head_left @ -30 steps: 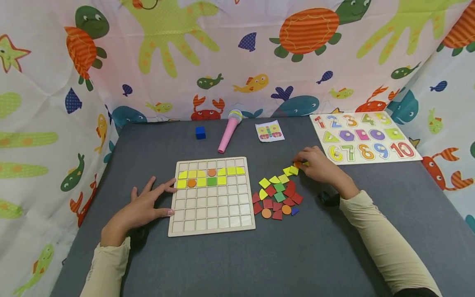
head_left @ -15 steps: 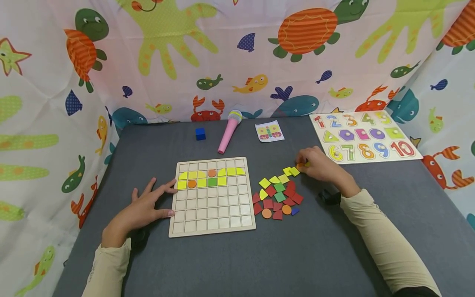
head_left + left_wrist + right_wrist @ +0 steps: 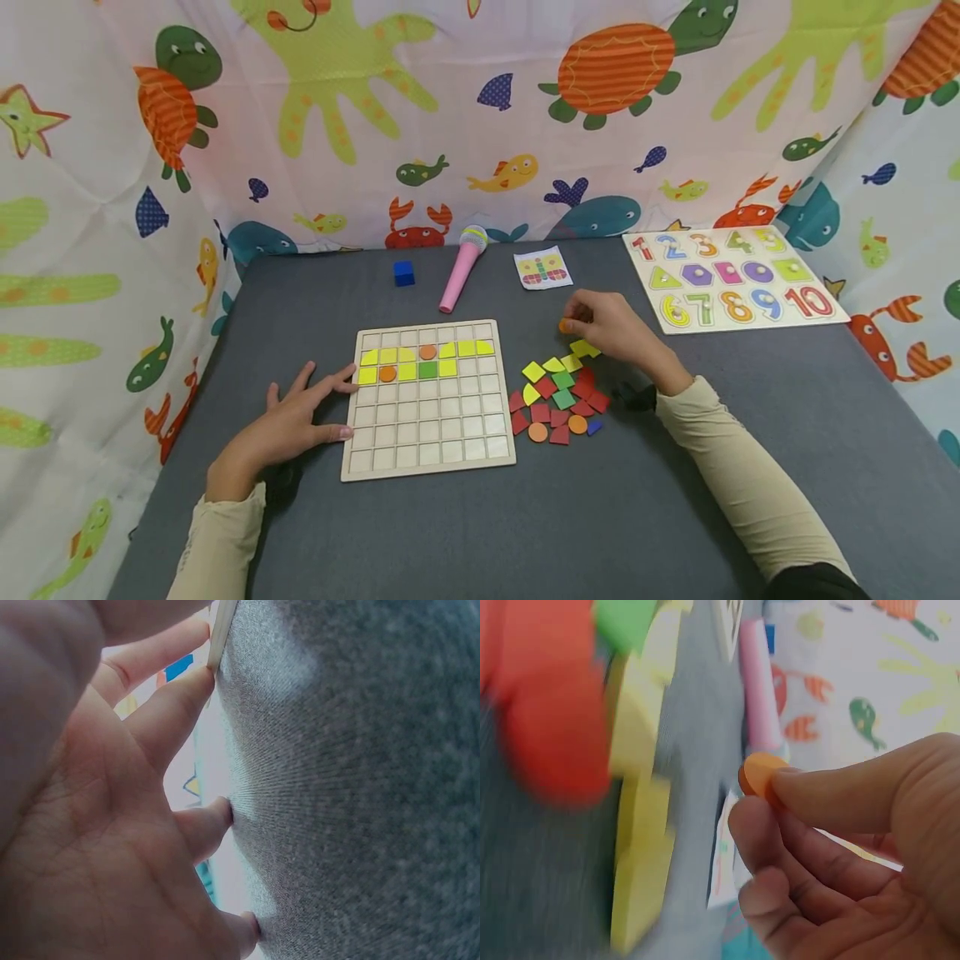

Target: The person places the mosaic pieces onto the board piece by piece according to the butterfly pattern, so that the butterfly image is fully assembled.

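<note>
My right hand (image 3: 617, 328) pinches an orange round tile (image 3: 762, 775) between thumb and fingertips, above the far end of the loose tile pile. Spread fingers of my left hand (image 3: 288, 423) touch the left edge of a wooden grid board (image 3: 429, 433); in the left wrist view other fingertips rest on the grey cloth. Two upper rows of the board hold yellow tiles, two orange discs and a green square tile (image 3: 427, 369). Right of the board lie loose yellow tiles (image 3: 533, 372), green squares, red tiles (image 3: 541, 412), orange discs (image 3: 537, 432) and a blue piece (image 3: 594, 427).
Behind the board stand a blue cube (image 3: 403, 273), a pink toy microphone (image 3: 462, 268) and a small picture card (image 3: 543, 268) with a butterfly pattern. A number and shape puzzle board (image 3: 735, 279) lies at the back right. Printed curtains (image 3: 420, 100) border the grey table (image 3: 465, 533).
My right hand has moved left from the pile's far right end, carrying the orange disc off the table. My left hand stays at the board's edge.
</note>
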`<state>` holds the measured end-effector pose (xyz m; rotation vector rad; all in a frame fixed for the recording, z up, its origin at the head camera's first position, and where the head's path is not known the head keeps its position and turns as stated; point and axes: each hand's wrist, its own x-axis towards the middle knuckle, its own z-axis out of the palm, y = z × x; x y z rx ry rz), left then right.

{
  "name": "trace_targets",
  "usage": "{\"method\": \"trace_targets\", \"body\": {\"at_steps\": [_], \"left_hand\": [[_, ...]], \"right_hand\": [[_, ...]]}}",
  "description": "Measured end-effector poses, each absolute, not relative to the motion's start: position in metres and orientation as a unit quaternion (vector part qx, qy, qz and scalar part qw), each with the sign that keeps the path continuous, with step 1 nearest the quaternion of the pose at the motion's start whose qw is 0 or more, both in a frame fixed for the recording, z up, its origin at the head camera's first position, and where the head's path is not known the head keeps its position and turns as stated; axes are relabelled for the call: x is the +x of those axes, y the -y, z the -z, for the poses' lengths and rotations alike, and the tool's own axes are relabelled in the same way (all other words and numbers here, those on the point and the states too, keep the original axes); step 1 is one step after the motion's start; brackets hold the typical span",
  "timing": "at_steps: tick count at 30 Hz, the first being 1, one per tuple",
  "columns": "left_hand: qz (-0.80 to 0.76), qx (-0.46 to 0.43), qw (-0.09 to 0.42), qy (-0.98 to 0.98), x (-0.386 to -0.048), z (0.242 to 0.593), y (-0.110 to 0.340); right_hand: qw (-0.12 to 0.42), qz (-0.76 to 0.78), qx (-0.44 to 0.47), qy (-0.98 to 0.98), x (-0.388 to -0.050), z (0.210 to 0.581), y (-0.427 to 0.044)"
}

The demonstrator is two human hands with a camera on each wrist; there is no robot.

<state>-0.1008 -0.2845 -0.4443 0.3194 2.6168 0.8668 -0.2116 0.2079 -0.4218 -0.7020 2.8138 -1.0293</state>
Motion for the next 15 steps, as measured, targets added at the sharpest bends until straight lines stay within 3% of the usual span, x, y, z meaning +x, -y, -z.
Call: {"method": "trace_targets", "body": {"at_steps": [15], "left_hand": [[-0.306, 0.114, 0.174, -0.929, -0.099, 0.444, 0.284]], "right_hand": [[0.079, 0.379, -0.320, -0.865, -0.205, 0.419, -0.124]]}}
